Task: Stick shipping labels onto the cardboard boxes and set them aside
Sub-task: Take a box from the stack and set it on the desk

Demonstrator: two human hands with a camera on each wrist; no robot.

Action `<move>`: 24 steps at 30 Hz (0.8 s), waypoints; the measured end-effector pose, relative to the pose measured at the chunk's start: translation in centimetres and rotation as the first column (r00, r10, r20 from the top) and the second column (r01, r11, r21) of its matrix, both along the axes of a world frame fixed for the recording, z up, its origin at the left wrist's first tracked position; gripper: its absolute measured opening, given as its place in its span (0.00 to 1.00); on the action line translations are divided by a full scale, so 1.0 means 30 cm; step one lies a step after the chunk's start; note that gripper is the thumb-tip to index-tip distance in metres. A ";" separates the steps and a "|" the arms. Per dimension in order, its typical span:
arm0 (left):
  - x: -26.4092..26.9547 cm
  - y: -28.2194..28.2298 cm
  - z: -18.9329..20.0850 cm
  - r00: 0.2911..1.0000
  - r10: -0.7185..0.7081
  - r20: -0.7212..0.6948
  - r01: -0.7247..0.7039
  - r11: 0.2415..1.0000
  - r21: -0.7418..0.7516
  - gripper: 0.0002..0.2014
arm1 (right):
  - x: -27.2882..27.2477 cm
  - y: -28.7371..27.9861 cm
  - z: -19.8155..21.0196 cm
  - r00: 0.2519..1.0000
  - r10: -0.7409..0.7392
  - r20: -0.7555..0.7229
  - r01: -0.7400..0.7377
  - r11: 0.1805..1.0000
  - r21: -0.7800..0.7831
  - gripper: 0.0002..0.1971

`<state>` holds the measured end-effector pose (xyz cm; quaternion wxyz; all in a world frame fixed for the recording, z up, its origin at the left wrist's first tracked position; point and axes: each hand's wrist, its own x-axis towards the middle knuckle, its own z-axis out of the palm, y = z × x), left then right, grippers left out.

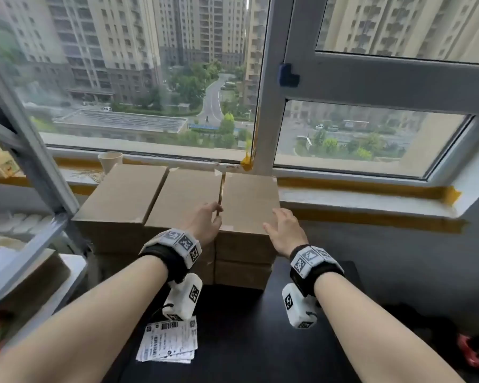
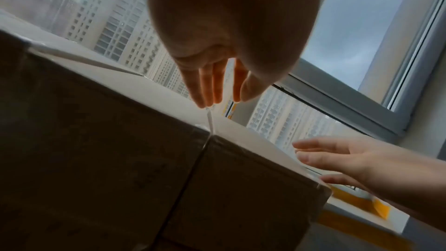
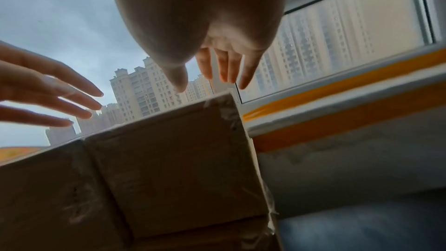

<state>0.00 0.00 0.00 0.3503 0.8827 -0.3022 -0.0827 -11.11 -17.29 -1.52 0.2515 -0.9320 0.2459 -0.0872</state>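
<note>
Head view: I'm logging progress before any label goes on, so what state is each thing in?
Rightmost top box: closed, taped, unlabelled.
Middle top box: closed, unlabelled.
Left top box: closed, unlabelled.
Shipping labels: loose pile on the table.
Left hand: open.
Right hand: open.
Paper cup: upright.

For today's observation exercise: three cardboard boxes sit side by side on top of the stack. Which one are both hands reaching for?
The rightmost box: the left hand is at its left edge and the right hand at its near right corner, both open.
</note>
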 end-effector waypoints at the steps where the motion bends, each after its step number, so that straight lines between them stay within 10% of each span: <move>1: -0.002 -0.016 -0.011 1.000 0.010 -0.008 -0.009 1.000 0.004 0.12 | 0.004 -0.019 -0.014 1.000 -0.023 0.016 0.022 0.998 0.057 0.28; 17: -0.001 -0.116 -0.016 0.990 0.088 -0.113 -0.079 0.994 0.078 0.21 | 0.005 -0.152 -0.088 0.948 -0.259 0.183 -0.009 0.556 0.831 0.37; 24: -0.001 -0.132 0.003 0.894 0.094 -0.438 -0.225 0.940 -0.257 0.22 | -0.025 -0.182 -0.069 0.952 -0.225 0.208 -0.099 0.417 0.904 0.32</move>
